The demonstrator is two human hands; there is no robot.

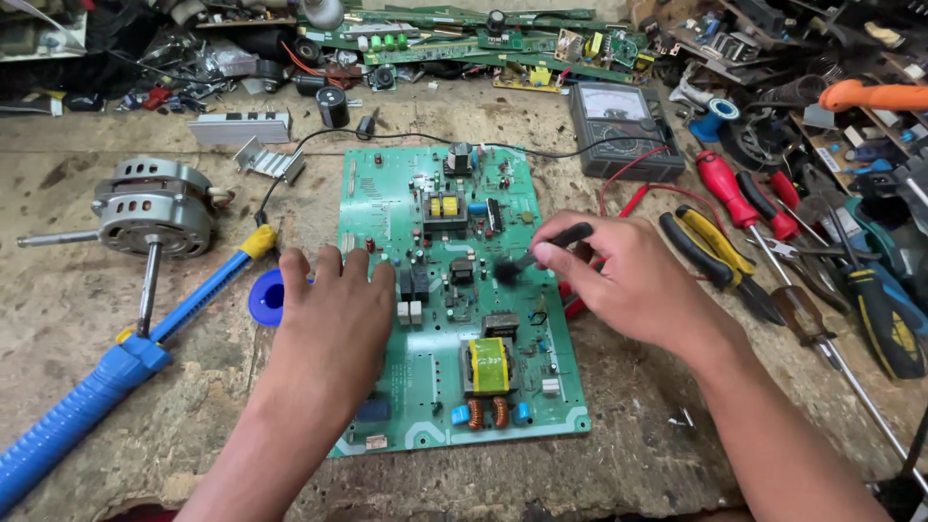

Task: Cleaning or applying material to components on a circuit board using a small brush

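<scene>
Desoldering pump (87,391): a blue tool with a yellow tip, lying slantwise on the bench (77,290) at the far left.
Motor (155,205): a grey electric motor with a bare shaft, just above the pump, well apart from both hands.
Blue reel (265,297): a small round spool, touching the outer edge of the left hand.
Left hand (333,309): lies flat, palm down, on the left edge of the circuit board, fingers (329,263) spread apart and gripping nothing.
Circuit board (464,300): a green board with yellow transformers and small copper coils, flat on the bench in the middle, between the two hands.
Brush (543,247): a small dark tool whose tip rests on the middle of the board, near a black component.
Right hand (628,280): over the board's right edge, fingers pinched together on the brush handle.
Meter (621,126): a black analogue meter beyond the board, its red lead running under the right hand.
Pliers (720,256): yellow-and-black handles, just beside the right hand.
Screwdrivers (744,198): red-handled, near the pliers among other tools at the far right.
</scene>
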